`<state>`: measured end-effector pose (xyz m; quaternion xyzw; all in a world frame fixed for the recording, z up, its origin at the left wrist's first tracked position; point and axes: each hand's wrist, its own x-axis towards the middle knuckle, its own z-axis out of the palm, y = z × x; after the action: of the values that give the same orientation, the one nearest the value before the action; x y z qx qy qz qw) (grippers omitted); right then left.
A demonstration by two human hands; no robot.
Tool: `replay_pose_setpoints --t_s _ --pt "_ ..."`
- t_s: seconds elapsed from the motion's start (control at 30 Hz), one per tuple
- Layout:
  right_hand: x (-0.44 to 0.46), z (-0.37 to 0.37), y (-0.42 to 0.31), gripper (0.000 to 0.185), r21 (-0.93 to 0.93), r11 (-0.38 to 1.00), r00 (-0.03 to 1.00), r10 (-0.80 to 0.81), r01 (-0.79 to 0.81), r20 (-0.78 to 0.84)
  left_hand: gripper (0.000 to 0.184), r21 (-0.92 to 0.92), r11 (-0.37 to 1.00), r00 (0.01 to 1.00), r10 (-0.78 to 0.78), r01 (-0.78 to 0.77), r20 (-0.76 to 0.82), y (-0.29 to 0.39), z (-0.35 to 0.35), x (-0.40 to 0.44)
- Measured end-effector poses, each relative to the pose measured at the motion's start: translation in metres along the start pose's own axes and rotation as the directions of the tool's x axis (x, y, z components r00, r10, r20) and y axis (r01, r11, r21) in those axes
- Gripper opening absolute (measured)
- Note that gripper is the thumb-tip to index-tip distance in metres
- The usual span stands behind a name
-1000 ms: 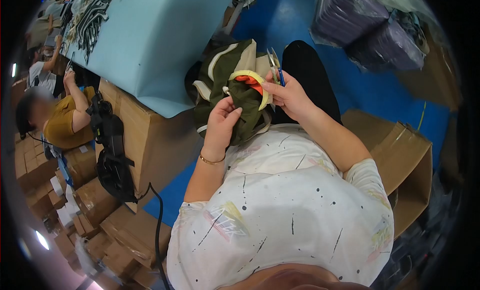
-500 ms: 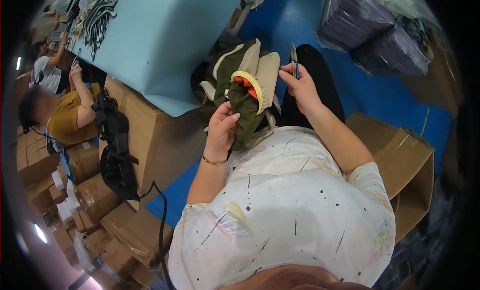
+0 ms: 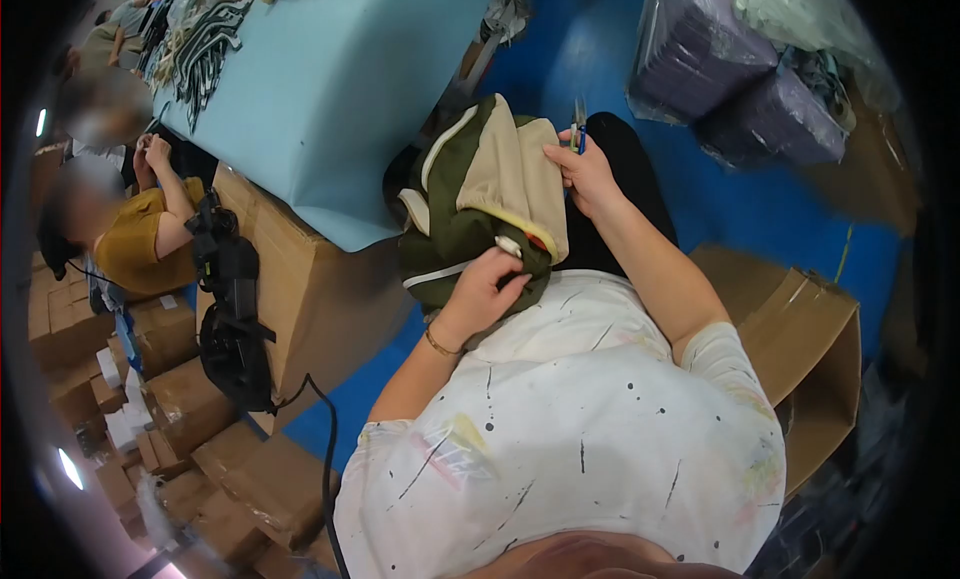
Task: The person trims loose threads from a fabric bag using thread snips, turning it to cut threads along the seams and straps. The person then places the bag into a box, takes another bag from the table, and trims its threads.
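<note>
An olive-green and beige cloth item (image 3: 510,169), with yellow edging, white piping and a bit of orange, lies bunched over my lap. My left hand (image 3: 488,291) has its fingers curled on the green cloth, just below a small white piece (image 3: 508,246). In my right hand (image 3: 588,174) I hold small thread snips (image 3: 578,129) with blue handles, blades pointing up and away from me. That hand is at the upper right edge of the beige part; whether it also grips the cloth I cannot tell.
A light-blue covered table (image 3: 350,89) stands ahead on the left, with metal pieces (image 3: 208,54) on it. Beside it is a cardboard box (image 3: 300,249) with a black strap bag (image 3: 232,309). Co-workers (image 3: 150,229) sit left. An open carton (image 3: 790,329) and plastic-wrapped purple stacks (image 3: 700,54) are right.
The cloth has been turned, so more beige shows and the orange is mostly covered. My left hand has moved right and nearer my body. My right hand with the snips shifted slightly left.
</note>
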<state>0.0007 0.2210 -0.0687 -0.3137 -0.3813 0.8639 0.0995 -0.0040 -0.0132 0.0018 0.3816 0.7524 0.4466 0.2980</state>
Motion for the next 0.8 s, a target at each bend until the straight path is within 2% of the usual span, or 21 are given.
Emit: replay_pose_setpoints --t_s 0.03,0.1,0.2,0.3,0.37,0.4,0.43,0.47,0.5,0.57,0.6,0.63,0.7,0.73,0.8 --pt "-0.002 0.0 -0.004 0.035 0.032 0.999 0.999 -0.023 0.022 0.027 0.014 0.155 0.98 0.991 0.13 -0.127 -0.012 -0.002 0.005 0.0" --pt "-0.009 0.002 -0.012 0.034 0.102 0.993 0.994 -0.073 0.064 0.082 0.014 0.241 0.935 0.965 0.263 -0.259 0.017 -0.001 0.007 0.004" --pt "-0.024 0.005 -0.035 0.033 0.164 0.978 0.98 -0.153 0.132 0.125 0.013 0.179 0.953 0.966 0.224 -0.245 0.129 0.017 -0.009 0.004" --pt "-0.036 0.002 -0.054 0.031 0.13 0.969 0.957 -0.232 0.211 0.174 0.012 -0.067 0.993 0.95 0.115 -0.1 0.291 0.058 -0.055 -0.001" --pt "-0.053 0.013 -0.063 0.031 0.088 0.969 0.939 -0.247 0.232 0.241 0.013 0.018 0.958 0.958 0.286 -0.286 0.032 0.071 -0.083 0.01" --pt "-0.061 0.02 -0.064 0.032 0.051 0.967 0.93 -0.253 0.249 0.267 0.015 0.106 0.959 0.942 0.28 -0.264 -0.185 0.078 -0.088 0.024" --pt "-0.067 0.024 -0.064 0.032 0.018 0.963 0.919 -0.262 0.268 0.294 0.018 0.19 0.956 0.876 0.281 -0.222 -0.393 0.081 -0.091 0.042" --pt "-0.067 0.022 -0.057 0.034 -0.01 0.955 0.895 -0.276 0.298 0.35 0.029 0.213 0.958 0.849 0.272 -0.194 -0.452 0.075 -0.092 0.062" --pt "-0.075 0.025 -0.061 0.034 -0.031 0.969 0.892 -0.214 0.246 0.398 0.04 0.238 0.957 0.819 0.269 -0.167 -0.507 0.065 -0.09 0.081" --pt "-0.08 0.027 -0.053 0.033 -0.065 0.959 0.877 -0.222 0.275 0.426 0.051 0.285 0.953 0.901 0.214 -0.107 -0.378 0.031 -0.078 0.107" --pt "-0.081 0.026 -0.052 0.032 -0.081 0.96 0.876 -0.207 0.268 0.436 0.051 0.238 0.969 0.954 0.133 -0.068 -0.268 0.036 -0.07 0.113" --pt "-0.081 0.025 -0.053 0.032 -0.099 0.958 0.884 -0.206 0.27 0.418 0.048 0.259 0.962 0.981 0.123 -0.082 -0.147 0.041 -0.064 0.114" --pt "-0.083 0.019 -0.051 0.032 -0.134 0.955 0.905 -0.196 0.263 0.378 0.041 -0.019 0.996 0.988 -0.089 0.092 0.126 0.047 -0.055 0.116" --pt "-0.082 0.011 -0.047 0.033 -0.173 0.95 0.917 -0.186 0.259 0.353 0.038 -0.114 0.993 1.0 -0.01 0.007 -0.027 0.039 -0.051 0.114" --pt "-0.079 -0.005 -0.047 0.033 -0.156 0.951 0.947 -0.231 0.269 0.221 0.034 -0.248 0.947 0.931 0.11 -0.205 -0.349 0.016 -0.048 0.113"
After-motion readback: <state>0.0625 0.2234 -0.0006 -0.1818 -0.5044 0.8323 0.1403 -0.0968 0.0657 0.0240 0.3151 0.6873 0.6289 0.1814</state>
